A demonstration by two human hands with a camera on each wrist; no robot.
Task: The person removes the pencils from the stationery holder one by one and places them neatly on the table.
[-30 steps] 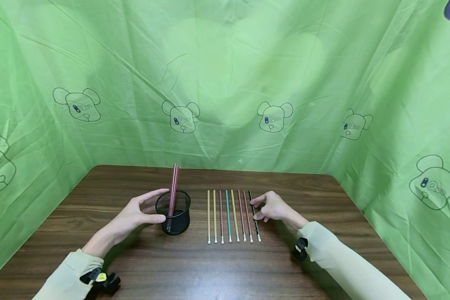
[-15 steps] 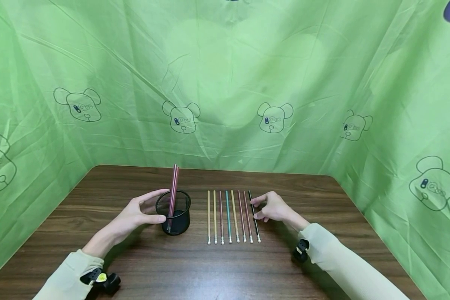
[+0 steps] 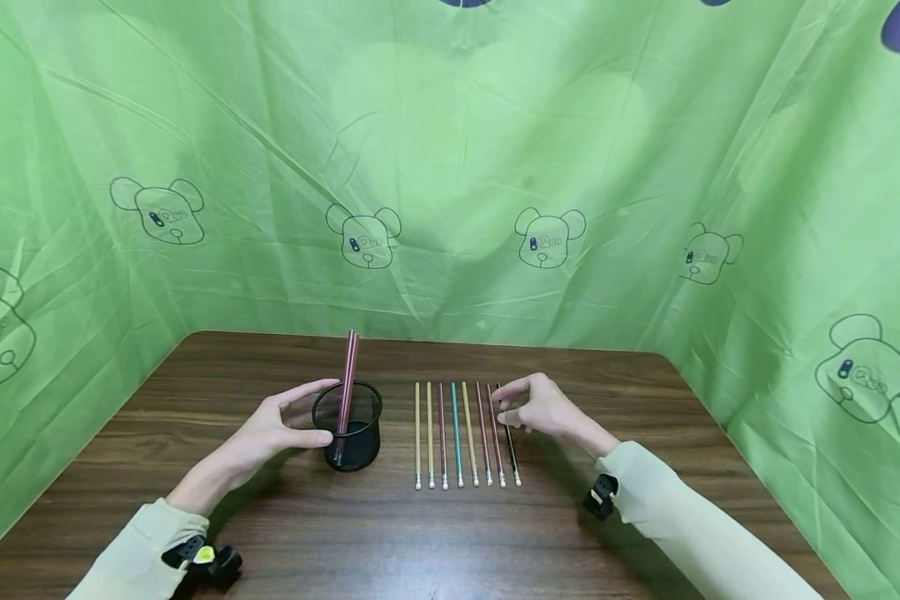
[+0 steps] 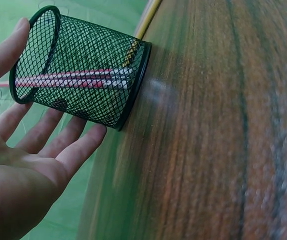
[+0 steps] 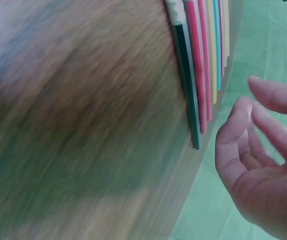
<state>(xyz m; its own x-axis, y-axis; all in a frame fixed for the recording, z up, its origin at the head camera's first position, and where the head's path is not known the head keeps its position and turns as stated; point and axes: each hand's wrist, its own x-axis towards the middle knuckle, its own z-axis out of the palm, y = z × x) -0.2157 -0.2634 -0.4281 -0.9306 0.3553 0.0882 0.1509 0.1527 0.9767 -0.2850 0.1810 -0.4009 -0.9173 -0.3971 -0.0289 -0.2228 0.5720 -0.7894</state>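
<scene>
My left hand point(image 3: 276, 425) holds a black mesh pencil cup point(image 3: 363, 448) at its rim, thumb in front and fingers round the far side. In the left wrist view the thumb lies at the cup's rim and the fingers along its wall. Pink pencils point(image 3: 349, 367) stand tilted inside the cup. My right hand point(image 3: 543, 406) hovers over the far end of a black pencil point(image 3: 513, 458), fingers loosely bent, thumb apart. Nothing is between its fingers in the right wrist view. The black pencil ends a row with red pencils point(image 3: 497, 442), a blue pencil point(image 3: 457, 433) and yellow pencils point(image 3: 417, 433).
The row lies side by side on a brown wooden table point(image 3: 390, 542), eraser ends towards me. Green cloth point(image 3: 457, 125) with bear-face drawings hangs behind the table and along both sides.
My right hand has come off the black pencil, rising and shifting slightly left over the row's far end. The left hand and the cup stay in place.
</scene>
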